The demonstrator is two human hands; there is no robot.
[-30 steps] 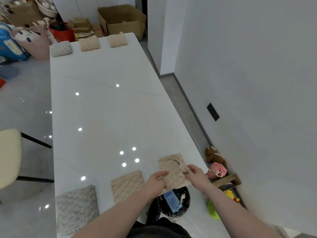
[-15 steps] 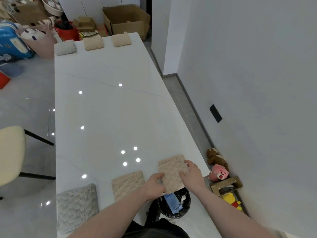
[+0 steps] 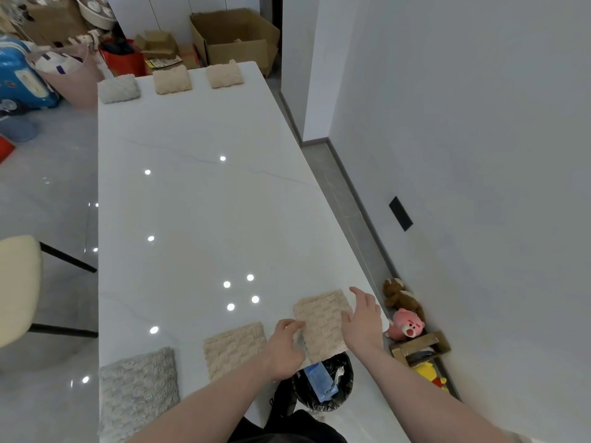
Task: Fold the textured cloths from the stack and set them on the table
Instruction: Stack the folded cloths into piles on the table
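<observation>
A folded beige textured cloth (image 3: pixel 321 324) lies flat at the near right corner of the white table (image 3: pixel 198 212). My left hand (image 3: pixel 286 346) sits at its left edge, fingertips touching the border. My right hand (image 3: pixel 363 321) rests over its right edge with fingers spread and grips nothing. Left of it along the near edge lie another beige cloth (image 3: pixel 235 348) and a grey cloth (image 3: pixel 137 388). At the far end lie a grey cloth (image 3: pixel 119 88) and two beige cloths (image 3: pixel 172 79) (image 3: pixel 224 74).
A black-bagged bin (image 3: pixel 323 385) stands below the table's near edge. Plush toys (image 3: pixel 404 318) and a small box lie on the floor by the right wall. A cream chair (image 3: pixel 16 289) stands to the left. Cardboard boxes (image 3: pixel 233 36) and clutter sit beyond the far end.
The cloth, held up and being folded a second ago, now lies flat on the table. My right hand has slid off to its right edge and opened; the left eased back.
</observation>
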